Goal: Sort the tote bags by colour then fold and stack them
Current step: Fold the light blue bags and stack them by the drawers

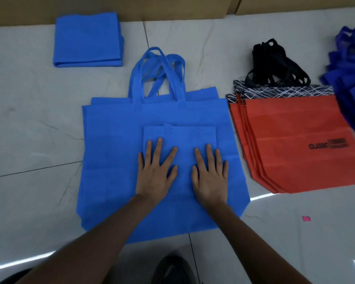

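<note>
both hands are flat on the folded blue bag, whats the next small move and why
Probably lift the folded bag and carry it to the folded blue stack at far left. The left hand and right hand press it flat, it looks fully folded, and it lies on unfolded blue bags.

Top red tote bag point(291, 128), in stack near right edge of floor point(29, 140): black print point(318, 146) "CLASSIC", capitals, low on right part of bag face, line tilted slightly upward to right. Touching word's right end: small black block point(337, 142) of finer lettering in stacked lines, too blurred to read. Lower bags in stack: faces covered.
</note>
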`<state>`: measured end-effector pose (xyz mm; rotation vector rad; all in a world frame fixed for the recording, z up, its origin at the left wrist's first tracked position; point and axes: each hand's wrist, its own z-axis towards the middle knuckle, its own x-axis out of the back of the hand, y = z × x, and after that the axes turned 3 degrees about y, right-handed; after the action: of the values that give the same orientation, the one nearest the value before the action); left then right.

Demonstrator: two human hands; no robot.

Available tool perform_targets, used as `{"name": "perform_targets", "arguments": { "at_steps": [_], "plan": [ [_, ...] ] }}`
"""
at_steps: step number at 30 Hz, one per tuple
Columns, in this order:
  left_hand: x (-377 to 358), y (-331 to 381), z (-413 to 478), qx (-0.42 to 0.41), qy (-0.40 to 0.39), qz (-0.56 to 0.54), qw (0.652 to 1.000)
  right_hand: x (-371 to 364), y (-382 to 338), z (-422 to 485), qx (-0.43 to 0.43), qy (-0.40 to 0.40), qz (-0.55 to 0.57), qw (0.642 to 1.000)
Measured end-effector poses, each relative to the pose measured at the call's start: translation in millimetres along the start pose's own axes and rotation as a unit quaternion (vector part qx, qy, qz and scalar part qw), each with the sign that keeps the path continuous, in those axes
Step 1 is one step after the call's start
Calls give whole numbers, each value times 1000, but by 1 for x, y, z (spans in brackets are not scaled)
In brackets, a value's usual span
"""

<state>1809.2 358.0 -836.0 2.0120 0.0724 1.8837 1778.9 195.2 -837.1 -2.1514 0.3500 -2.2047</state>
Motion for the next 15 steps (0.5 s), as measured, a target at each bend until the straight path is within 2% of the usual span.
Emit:
{"name": "perform_targets", "arguments": {
  "at_steps": [2, 3, 4, 6, 8, 9, 11, 15],
  "plan": [
    [13, 6, -4, 81, 35, -114, 990, 2, -1, 0, 9, -16, 25, 1000],
    [20, 10, -7, 138, 59, -184, 971, 4, 0, -1, 11, -15, 44, 999],
    [27, 14, -10, 201, 75, -260, 942, 6, 0, -2, 3, -12, 75, 997],
    [39, 18, -16, 326, 87, -386, 858, 15, -5, -5, -59, 0, 174, 983],
    [48, 17, -20, 403, 61, -460, 789, 28, -14, -8, -176, 33, 318, 931],
    [52, 16, -23, 419, 45, -482, 768, 33, -19, -9, -224, 39, 386, 894],
    [60, 7, -30, 405, 39, -516, 754, 46, -28, -10, -276, 11, 465, 841],
    [91, -21, -40, 322, 48, -572, 753, 69, -37, 4, -344, -74, 514, 782]
  ]
}}
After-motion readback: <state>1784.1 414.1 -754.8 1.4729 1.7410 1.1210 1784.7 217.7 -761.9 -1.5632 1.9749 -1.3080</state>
